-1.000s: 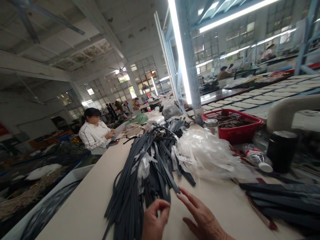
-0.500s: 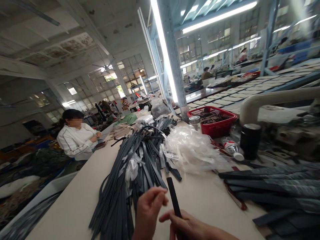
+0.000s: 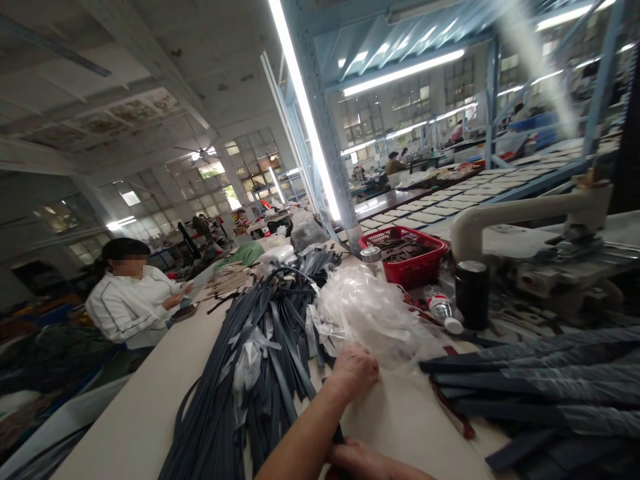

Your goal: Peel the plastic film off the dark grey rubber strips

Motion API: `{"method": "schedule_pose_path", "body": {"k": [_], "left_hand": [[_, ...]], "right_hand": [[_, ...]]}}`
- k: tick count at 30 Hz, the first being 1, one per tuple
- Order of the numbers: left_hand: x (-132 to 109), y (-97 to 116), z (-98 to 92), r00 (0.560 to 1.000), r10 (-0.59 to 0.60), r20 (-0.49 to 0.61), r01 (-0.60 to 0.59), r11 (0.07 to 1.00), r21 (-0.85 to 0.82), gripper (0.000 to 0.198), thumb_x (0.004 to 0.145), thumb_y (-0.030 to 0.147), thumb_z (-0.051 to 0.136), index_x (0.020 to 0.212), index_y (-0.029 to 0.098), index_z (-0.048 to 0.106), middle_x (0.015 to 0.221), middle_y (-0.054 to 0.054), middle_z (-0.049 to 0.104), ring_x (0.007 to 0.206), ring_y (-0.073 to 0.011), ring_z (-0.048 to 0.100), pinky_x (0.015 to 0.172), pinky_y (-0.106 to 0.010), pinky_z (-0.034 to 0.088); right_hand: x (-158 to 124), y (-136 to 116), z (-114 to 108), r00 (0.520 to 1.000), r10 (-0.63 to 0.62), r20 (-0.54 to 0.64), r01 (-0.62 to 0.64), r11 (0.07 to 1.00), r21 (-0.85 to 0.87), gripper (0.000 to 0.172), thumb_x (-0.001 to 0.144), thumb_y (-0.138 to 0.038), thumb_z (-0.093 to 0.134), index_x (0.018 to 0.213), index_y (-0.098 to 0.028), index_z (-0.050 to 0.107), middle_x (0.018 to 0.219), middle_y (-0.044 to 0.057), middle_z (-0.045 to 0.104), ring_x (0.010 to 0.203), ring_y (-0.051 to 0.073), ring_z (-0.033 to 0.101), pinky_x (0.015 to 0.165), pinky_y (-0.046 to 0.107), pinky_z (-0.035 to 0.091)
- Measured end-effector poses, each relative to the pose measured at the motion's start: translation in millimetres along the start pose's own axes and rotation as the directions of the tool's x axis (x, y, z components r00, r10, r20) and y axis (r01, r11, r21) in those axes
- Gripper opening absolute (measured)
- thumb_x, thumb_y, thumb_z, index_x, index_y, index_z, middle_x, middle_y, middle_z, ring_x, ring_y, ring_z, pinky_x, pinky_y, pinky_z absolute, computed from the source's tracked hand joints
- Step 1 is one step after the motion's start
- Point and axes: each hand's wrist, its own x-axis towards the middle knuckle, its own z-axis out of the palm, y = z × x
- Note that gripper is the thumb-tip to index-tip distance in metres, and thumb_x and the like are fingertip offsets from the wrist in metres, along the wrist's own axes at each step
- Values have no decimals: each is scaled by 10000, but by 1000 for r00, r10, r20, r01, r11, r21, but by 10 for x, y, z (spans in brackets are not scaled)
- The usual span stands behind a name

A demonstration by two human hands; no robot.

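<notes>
My left hand (image 3: 354, 371) is stretched forward across the table, its fingers curled down at the near edge of a pile of clear plastic sleeves (image 3: 373, 317). What those fingertips hold, if anything, is hidden. Lower down, my right hand (image 3: 363, 459) is partly covered by my left forearm and closed around a black strip (image 3: 339, 435), of which only a short piece shows. Left of my hands lies a long bundle of dark grey straps (image 3: 225, 373), with bits of clear plastic among them.
A red basket (image 3: 415, 270) with dark pieces stands behind the plastic, near a bottle (image 3: 443, 308) and a black canister (image 3: 472, 293). At right are plastic-wrapped dark straps (image 3: 540, 373) and a sewing machine (image 3: 500, 213). A person in white (image 3: 130, 300) sits across the table's left edge.
My left hand has moved forward and right, from beside the strip to the plastic pile. My right hand has lowered slightly with the black strip. The view has turned a little right.
</notes>
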Motion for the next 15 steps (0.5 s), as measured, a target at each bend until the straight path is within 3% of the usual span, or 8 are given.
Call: {"method": "schedule_pose_path", "body": {"k": [4, 6, 10, 12, 15], "left_hand": [[-144, -26, -53, 992, 34, -118, -32, 999, 17, 99, 820, 214, 654, 744, 177, 704, 744, -30, 708, 712, -181, 644, 718, -345, 525], [-353, -27, -202, 966, 44, -254, -42, 999, 13, 107, 842, 200, 636, 773, 194, 718, 793, -40, 729, 770, -190, 656, 778, -351, 519], [-1000, -27, -505, 844, 40, -535, -54, 998, -10, 197, 922, 197, 526, 989, 233, 708, 1074, -65, 716, 1035, -204, 613, 968, -404, 465], [-1345, -48, -548, 785, 92, -612, -101, 995, 21, 233, 907, 146, 534, 1012, 265, 706, 1113, -57, 701, 1107, -209, 581, 982, -408, 471], [-1748, -106, -469, 719, 170, -674, -150, 985, 89, 321, 859, 53, 572, 1038, 289, 696, 1150, -47, 678, 1163, -201, 548, 957, -365, 502]], "right_hand": [[-15, -69, 58, 999, 45, 6, -45, 995, 93, 219, 721, -229, 525, 572, -118, 643, 494, 17, 561, 416, 88, 458, 398, 187, 280], [-42, -116, 63, 996, 77, 49, -84, 983, 162, 243, 775, -249, 492, 696, -118, 682, 505, 29, 592, 363, 91, 424, 362, 186, 284], [-118, -212, -30, 994, 35, 104, -68, 940, 335, 401, 932, -449, 399, 1075, -171, 650, 622, 6, 656, 324, 63, 250, 404, 207, 456], [-144, -249, -98, 994, -26, 109, -19, 919, 395, 463, 965, -526, 381, 1105, -168, 640, 630, -20, 646, 329, 52, 181, 447, 207, 511], [-155, -274, -161, 978, -73, 194, -15, 907, 421, 594, 988, -595, 311, 1063, -128, 669, 648, 2, 672, 310, 45, 148, 434, 205, 532]]}}
